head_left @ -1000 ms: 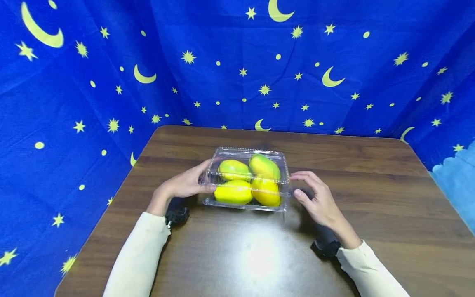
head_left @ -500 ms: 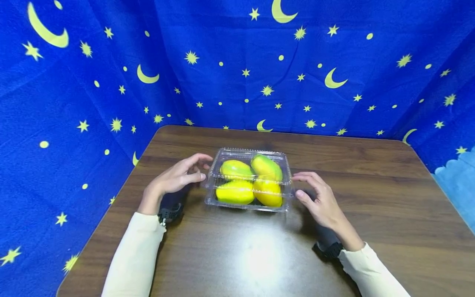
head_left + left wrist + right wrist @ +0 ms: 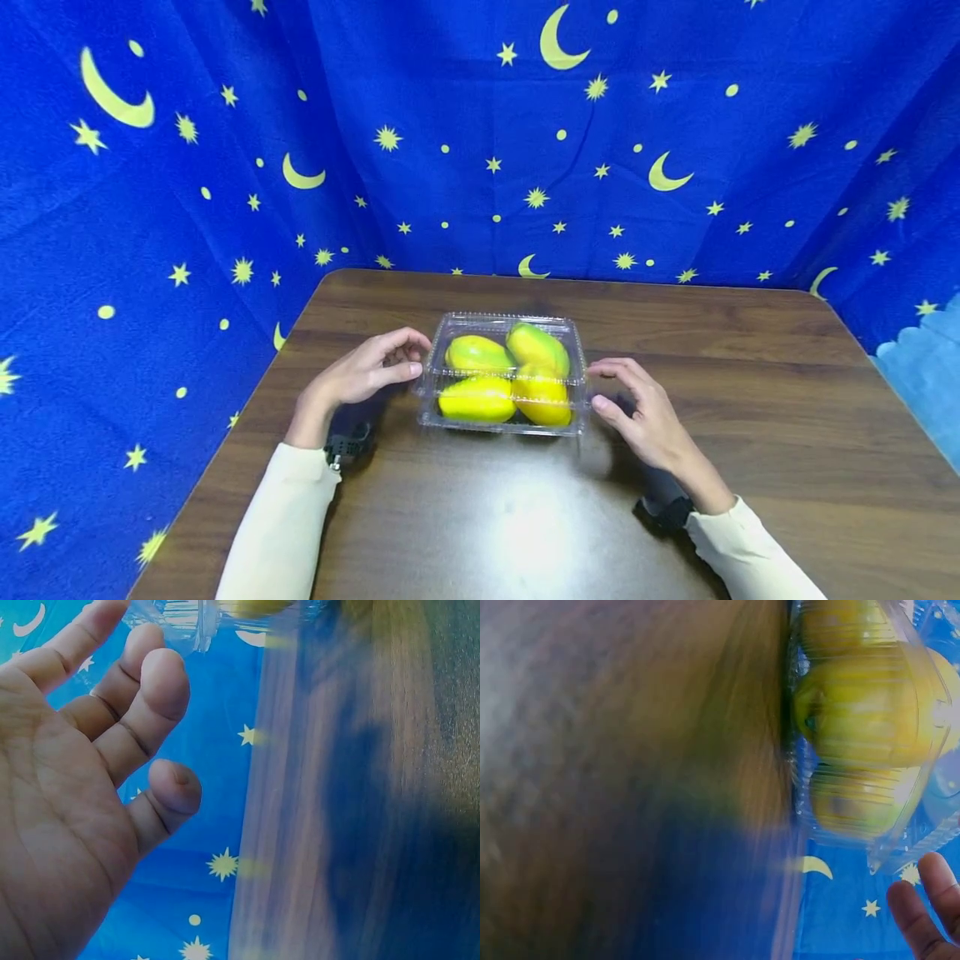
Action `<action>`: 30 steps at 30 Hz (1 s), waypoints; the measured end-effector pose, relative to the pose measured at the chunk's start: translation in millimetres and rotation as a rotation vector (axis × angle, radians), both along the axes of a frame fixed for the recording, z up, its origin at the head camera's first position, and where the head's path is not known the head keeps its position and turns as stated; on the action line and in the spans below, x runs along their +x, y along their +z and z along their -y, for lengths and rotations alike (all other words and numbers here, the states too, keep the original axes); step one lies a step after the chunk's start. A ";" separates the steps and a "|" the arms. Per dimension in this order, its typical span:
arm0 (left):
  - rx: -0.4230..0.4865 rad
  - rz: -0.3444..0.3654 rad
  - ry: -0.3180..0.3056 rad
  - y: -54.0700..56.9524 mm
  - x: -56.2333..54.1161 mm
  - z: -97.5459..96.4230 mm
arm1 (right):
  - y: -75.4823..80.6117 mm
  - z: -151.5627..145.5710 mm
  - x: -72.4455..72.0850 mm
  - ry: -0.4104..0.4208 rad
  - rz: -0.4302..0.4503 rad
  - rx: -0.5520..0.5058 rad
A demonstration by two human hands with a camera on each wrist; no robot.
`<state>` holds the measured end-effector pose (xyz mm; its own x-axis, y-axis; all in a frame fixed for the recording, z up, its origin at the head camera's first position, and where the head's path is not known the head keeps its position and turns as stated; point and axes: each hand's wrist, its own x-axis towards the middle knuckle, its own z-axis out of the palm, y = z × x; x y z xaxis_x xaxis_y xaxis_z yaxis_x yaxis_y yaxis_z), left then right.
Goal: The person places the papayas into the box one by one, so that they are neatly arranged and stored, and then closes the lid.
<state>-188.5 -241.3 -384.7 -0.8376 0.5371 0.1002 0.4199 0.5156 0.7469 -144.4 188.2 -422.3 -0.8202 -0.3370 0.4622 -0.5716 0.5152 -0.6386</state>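
A clear plastic clamshell box (image 3: 501,429) stands on the table with its lid down. Inside lie several yellow-green mangoes (image 3: 477,400), seen through the plastic in the right wrist view too. My left hand (image 3: 363,367) is just left of the box, fingers loosely bent and holding nothing. In the left wrist view the palm of that hand (image 3: 64,802) shows, with the box's edge (image 3: 199,626) beyond the fingertips. On the other side my right hand (image 3: 648,421) has its fingertips close to the box's right wall; whether they touch it is hard to tell.
The brown wood-grain table (image 3: 420,517) reaches back to a blue curtain (image 3: 480,108) printed with yellow moons and stars. Light-blue cloth (image 3: 922,367) hangs at the right. A dark wrist strap (image 3: 350,442) sits on the left forearm, another (image 3: 663,510) on the right.
My left hand has let go of the box's left side and drawn back leftward. The right hand has stayed by the right wall. The head view has tilted up slightly.
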 end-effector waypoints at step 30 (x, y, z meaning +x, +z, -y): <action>0.017 0.016 0.057 -34.5 27.2 -10.0 | -5.5 13.8 7.8 0.010 0.359 -0.093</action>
